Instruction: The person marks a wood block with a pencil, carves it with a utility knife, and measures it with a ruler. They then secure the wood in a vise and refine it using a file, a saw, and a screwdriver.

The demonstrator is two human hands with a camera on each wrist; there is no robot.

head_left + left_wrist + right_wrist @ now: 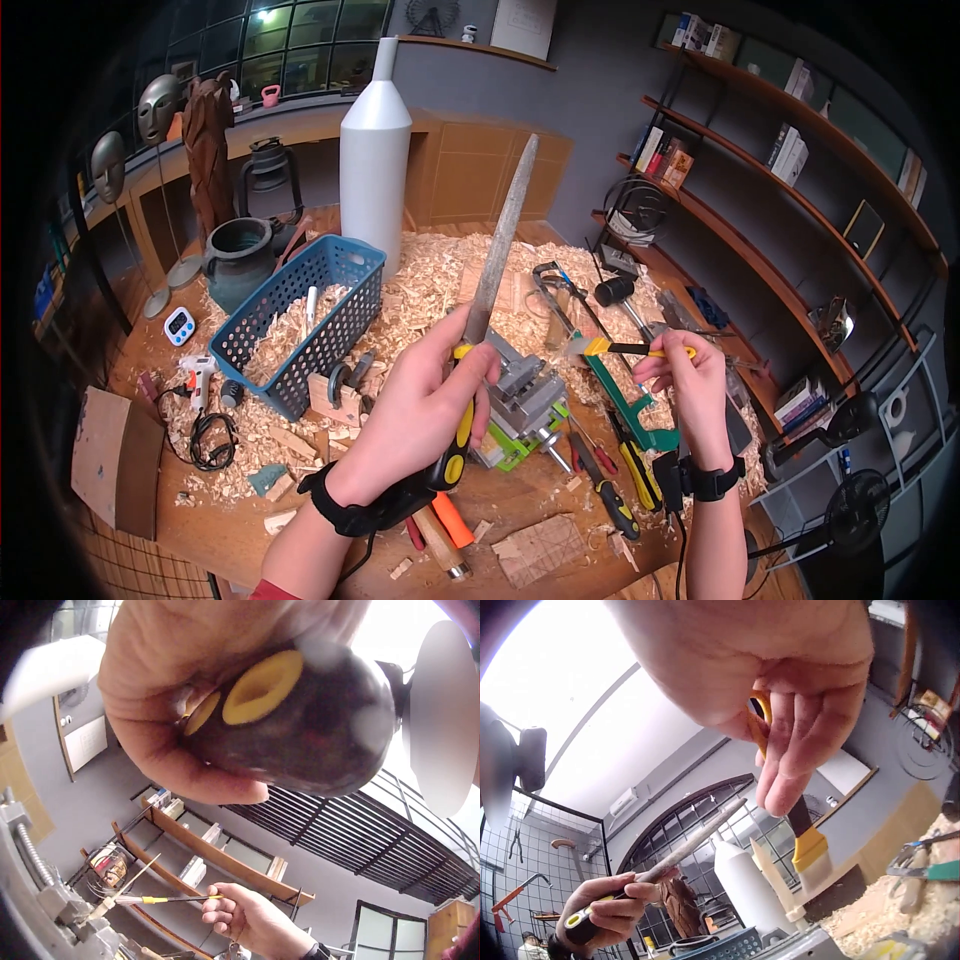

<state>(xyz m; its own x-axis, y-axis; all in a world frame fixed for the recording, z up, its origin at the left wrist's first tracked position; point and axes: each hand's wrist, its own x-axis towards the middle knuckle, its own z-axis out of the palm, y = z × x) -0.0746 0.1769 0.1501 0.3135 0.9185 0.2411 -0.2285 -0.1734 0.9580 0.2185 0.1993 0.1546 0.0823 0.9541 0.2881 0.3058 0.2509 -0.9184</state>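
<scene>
My left hand grips a long tapered rasp by its black and yellow handle, the grey blade pointing up and away. In my right hand is a small brush, pinched by its black and yellow handle, bristles pointing left. Between and beyond the hands stands a grey and green bench vise, partly hidden by the left hand. In the right wrist view a pale wooden piece shaped like a small sword rises upright from the vise, with the brush beside it.
Wood shavings cover much of the table. A blue basket stands left, beside a tall white bottle. A green-handled saw, a mallet and several hand tools lie right. A carved wood block lies in front.
</scene>
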